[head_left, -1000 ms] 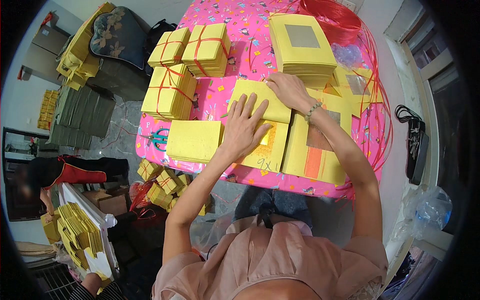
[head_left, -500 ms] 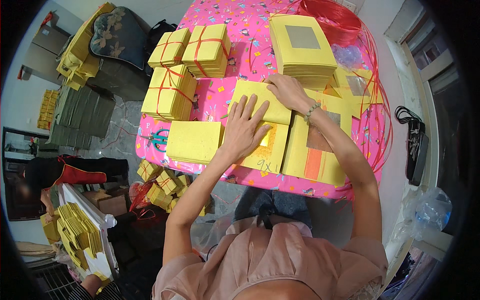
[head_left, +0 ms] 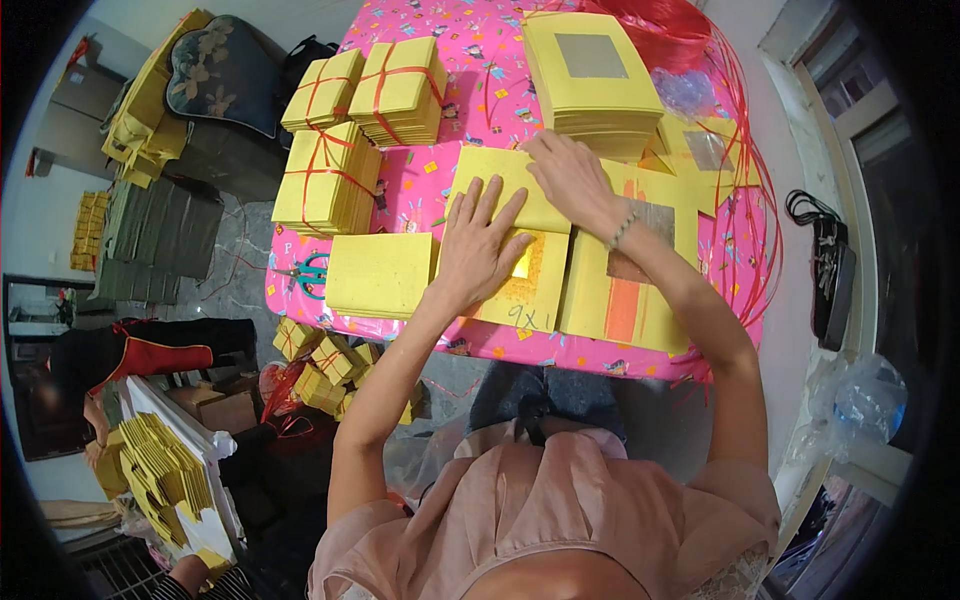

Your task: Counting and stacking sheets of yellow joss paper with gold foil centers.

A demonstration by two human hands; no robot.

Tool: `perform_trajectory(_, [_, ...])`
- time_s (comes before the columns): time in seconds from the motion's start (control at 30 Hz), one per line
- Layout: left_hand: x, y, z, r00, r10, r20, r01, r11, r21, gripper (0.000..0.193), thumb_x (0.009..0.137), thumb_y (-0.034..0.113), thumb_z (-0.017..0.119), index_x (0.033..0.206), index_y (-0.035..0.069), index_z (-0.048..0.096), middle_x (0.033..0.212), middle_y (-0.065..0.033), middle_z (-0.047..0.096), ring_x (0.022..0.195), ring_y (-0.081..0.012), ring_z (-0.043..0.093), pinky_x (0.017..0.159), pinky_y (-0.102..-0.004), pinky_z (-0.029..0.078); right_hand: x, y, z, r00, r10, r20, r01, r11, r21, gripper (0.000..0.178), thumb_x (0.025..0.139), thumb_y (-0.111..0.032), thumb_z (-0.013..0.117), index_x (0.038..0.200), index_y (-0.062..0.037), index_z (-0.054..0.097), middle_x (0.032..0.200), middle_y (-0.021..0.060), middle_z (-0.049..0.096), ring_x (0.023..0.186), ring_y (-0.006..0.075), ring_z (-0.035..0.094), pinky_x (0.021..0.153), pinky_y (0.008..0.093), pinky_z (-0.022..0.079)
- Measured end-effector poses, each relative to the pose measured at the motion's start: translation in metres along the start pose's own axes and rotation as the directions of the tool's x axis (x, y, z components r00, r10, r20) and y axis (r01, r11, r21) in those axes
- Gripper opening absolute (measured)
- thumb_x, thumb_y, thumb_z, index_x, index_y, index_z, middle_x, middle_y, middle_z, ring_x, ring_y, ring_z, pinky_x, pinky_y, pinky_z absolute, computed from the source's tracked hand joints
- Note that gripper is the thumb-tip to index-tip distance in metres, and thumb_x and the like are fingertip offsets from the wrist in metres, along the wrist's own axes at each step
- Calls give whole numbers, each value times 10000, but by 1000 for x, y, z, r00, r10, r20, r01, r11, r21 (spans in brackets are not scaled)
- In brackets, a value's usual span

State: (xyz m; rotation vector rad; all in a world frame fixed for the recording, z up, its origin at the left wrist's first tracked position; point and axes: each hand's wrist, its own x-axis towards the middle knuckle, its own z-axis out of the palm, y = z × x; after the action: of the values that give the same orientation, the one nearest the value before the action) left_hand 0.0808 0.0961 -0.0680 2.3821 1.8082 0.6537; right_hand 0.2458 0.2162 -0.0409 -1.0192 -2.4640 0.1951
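Observation:
A folded sheet of yellow paper (head_left: 541, 290) lies in front of me on the table, its upper flap turned down over a lower part with a gold square and handwriting. My left hand (head_left: 477, 240) rests flat on the flap, fingers spread. At the flap's upper right edge lies my right hand (head_left: 573, 180), a green bead bracelet on its wrist, fingers stretched and slightly bent against the paper. To the right, partly under my right forearm, is another yellow sheet (head_left: 585, 310) with an orange strip and a silvery patch. A stack of folded yellow paper (head_left: 380, 275) sits left of my left hand.
Three yellow bundles tied with red string (head_left: 325, 185) stand at the far left of the pink patterned tablecloth (head_left: 480, 105). Behind my right hand is a tall yellow paper stack (head_left: 590, 85). Teal-handled scissors (head_left: 312, 275) lie near the left edge. Another person (head_left: 150, 350) works at far left.
The view has shifted slightly. My right hand has slid a little farther along the flap's edge, its fingers straighter. My left hand stays flat on the paper.

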Motion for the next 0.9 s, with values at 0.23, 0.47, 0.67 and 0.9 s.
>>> perform_trajectory(0.23, [-1,-2,1,1000,7,0,-7,1000,13,553,974,412,509,1478,203,418,1528,-201,345,1418,-436,276,1158,-544,217,-74,-50,-21,989,-82,121,107,968,-226,227,810,-112,605,989,27,601,996,137,615,1015,303,588,912,445,448])
perform_trajectory(0.47, [-2,-3,3,1000,16,0,-16,1000,13,556,962,408,520,1462,180,436,1508,-221,361,1400,-461,290,1142,-553,246,-92,-61,-30,964,6,265,46,981,-189,645,920,-327,590,1416,41,401,1482,218,393,1401,352,339,1168,492,216])
perform_trajectory(0.67, [0,-5,5,998,55,-4,-55,998,24,552,969,398,490,1470,177,421,1506,-229,359,1402,-469,281,1147,-560,239,-101,-56,-19,960,-2,280,50,986,-162,747,917,-484,549,1430,38,403,1494,221,388,1409,351,326,1191,516,145])
perform_trajectory(0.9, [-3,-9,10,999,51,11,-51,998,38,555,971,389,440,1484,183,403,1524,-227,336,1417,-465,260,1159,-553,222,-102,-63,-19,946,7,325,69,972,-223,755,941,-505,500,1438,53,390,1510,225,368,1420,340,318,1198,502,130])
